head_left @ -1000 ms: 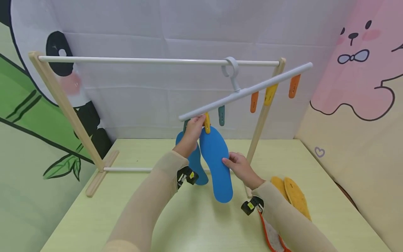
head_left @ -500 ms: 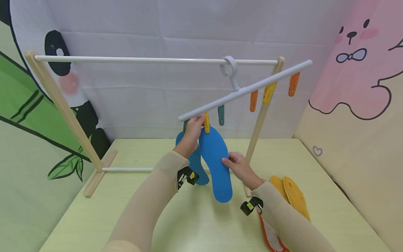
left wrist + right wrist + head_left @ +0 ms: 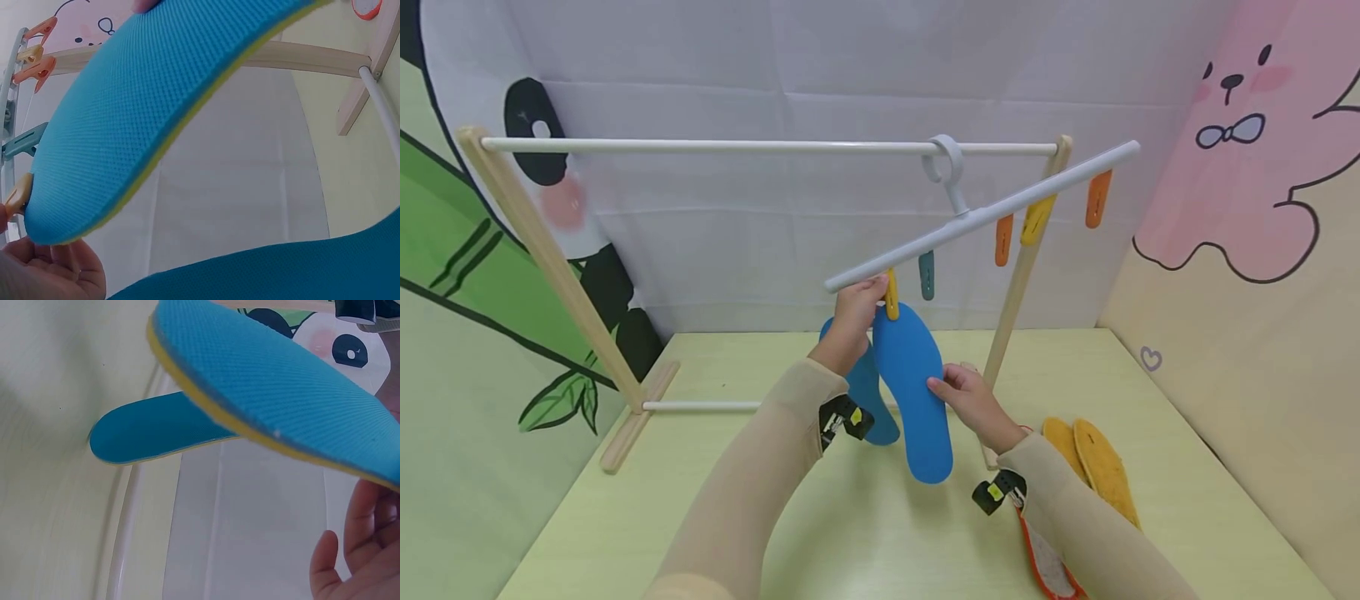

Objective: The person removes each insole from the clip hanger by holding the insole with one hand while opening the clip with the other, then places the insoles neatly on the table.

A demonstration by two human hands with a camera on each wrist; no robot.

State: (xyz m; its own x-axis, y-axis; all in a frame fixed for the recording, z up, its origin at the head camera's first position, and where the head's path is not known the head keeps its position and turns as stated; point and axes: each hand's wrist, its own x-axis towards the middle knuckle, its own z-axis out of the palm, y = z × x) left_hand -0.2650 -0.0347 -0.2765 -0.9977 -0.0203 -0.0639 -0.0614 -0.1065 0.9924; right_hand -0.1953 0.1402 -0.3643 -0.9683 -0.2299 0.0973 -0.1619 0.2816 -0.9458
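Note:
A blue insole with a yellow underside hangs from a yellow clip near the low left end of the white hanger. My left hand pinches at this clip, its fingers curled beside the insole's top edge; in the left wrist view a fingertip touches the clip. With thumb in front and fingers behind, my right hand holds the insole's right edge around mid-length. Another blue insole hangs just behind and to the left, its top hidden by my left hand.
The hanger tilts, its hook over the top bar of a wooden rack. A green clip, two orange clips and another yellow clip hang along it. Yellow insoles and a red-edged grey insole lie at right.
The head view has shifted slightly. Both hands stay at the clip and the insole's edge, with almost no movement.

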